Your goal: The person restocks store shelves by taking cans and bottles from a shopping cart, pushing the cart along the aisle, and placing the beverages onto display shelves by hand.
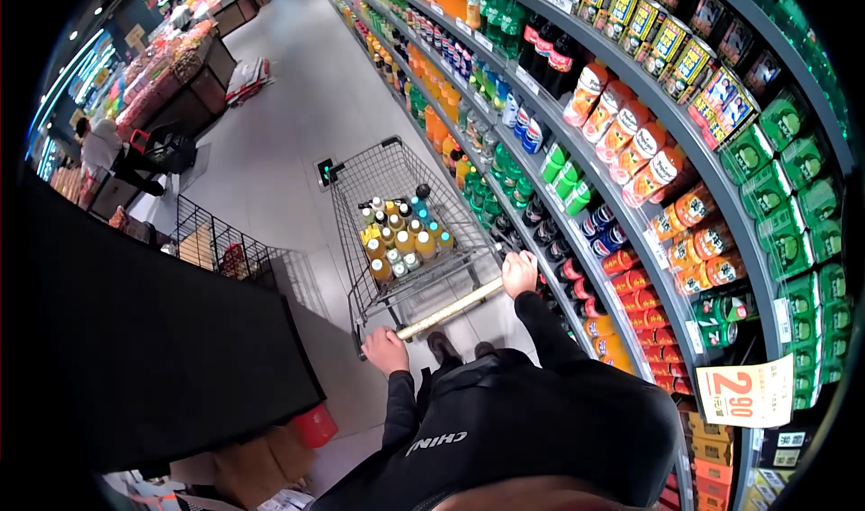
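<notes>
A wire shopping cart (360, 214) stands in front of me, with a pale yellowish handle bar (450, 310) across its near side. My left hand (386, 351) is closed around the left end of that bar. At the bar's right end my right hand (520, 274) is wrapped round it, close to the drink shelves. Several bottles (396, 232) with yellow, white, dark and blue caps stand upright together in the cart's basket.
Shelves of bottled and canned drinks (622, 132) line the right side. A price sign (744, 392) sticks out at lower right. To the left are a black-covered block (135, 331) and a wire rack (221, 241). Farther off, a person (113, 155) stands by produce-like displays (171, 74).
</notes>
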`<action>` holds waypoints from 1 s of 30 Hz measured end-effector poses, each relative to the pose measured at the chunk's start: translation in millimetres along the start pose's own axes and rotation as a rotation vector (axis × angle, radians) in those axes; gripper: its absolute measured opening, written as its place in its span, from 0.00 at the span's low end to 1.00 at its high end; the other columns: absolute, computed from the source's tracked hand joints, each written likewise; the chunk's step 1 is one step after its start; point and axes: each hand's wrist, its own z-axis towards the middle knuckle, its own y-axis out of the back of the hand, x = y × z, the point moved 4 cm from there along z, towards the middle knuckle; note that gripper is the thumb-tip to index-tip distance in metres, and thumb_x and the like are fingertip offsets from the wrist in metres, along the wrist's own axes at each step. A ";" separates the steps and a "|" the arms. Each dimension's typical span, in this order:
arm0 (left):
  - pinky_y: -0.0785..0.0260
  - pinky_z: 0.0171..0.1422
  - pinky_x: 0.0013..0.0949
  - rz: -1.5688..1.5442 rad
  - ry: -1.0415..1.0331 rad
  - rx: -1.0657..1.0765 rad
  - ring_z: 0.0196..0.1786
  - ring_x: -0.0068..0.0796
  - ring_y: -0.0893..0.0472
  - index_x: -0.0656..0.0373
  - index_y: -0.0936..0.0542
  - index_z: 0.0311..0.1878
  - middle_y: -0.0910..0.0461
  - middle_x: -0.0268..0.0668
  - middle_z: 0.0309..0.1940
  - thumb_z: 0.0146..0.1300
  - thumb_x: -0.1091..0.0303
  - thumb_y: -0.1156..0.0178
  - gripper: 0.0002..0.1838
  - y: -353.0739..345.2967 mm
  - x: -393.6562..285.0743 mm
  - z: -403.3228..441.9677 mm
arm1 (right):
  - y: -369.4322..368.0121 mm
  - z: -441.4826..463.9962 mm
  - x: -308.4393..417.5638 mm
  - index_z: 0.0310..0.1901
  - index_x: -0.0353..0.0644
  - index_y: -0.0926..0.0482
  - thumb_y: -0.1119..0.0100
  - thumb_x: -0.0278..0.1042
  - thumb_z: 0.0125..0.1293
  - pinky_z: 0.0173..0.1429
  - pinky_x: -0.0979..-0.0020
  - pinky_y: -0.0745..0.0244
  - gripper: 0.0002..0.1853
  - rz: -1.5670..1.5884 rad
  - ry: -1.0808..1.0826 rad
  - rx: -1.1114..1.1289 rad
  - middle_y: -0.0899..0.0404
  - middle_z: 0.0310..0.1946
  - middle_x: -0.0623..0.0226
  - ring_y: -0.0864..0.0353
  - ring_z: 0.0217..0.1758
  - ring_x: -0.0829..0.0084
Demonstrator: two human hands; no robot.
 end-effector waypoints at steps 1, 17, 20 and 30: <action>0.34 0.51 0.43 -0.017 -0.006 -0.003 0.38 0.39 0.23 0.50 0.22 0.30 0.22 0.31 0.29 0.64 0.70 0.44 0.06 -2.4 1.5 3.0 | -5.1 0.2 -1.8 0.30 0.42 0.24 0.44 0.31 0.65 0.62 0.53 0.31 0.06 0.004 -0.007 -0.014 0.19 0.30 0.61 0.20 0.45 0.55; 0.36 0.52 0.44 -0.073 -0.075 0.040 0.41 0.38 0.22 0.49 0.22 0.33 0.19 0.28 0.33 0.65 0.70 0.44 0.05 -18.6 2.5 43.0 | -28.4 29.2 5.8 0.34 0.44 0.24 0.45 0.33 0.67 0.65 0.54 0.34 0.05 -0.011 -0.108 -0.056 0.20 0.33 0.63 0.21 0.47 0.57; 0.36 0.52 0.44 -0.048 -0.068 0.036 0.40 0.38 0.22 0.49 0.22 0.32 0.19 0.28 0.33 0.65 0.70 0.44 0.05 -21.9 3.6 46.1 | -28.0 31.0 9.1 0.33 0.44 0.24 0.45 0.33 0.67 0.65 0.54 0.34 0.05 0.017 -0.120 -0.021 0.20 0.33 0.62 0.21 0.47 0.56; 0.36 0.52 0.44 -0.058 -0.113 0.046 0.41 0.38 0.22 0.50 0.21 0.33 0.19 0.29 0.33 0.65 0.71 0.44 0.05 -18.4 -2.7 51.3 | -38.6 28.5 4.4 0.35 0.45 0.22 0.41 0.35 0.66 0.67 0.52 0.33 0.05 -0.064 -0.064 -0.098 0.19 0.33 0.65 0.20 0.49 0.59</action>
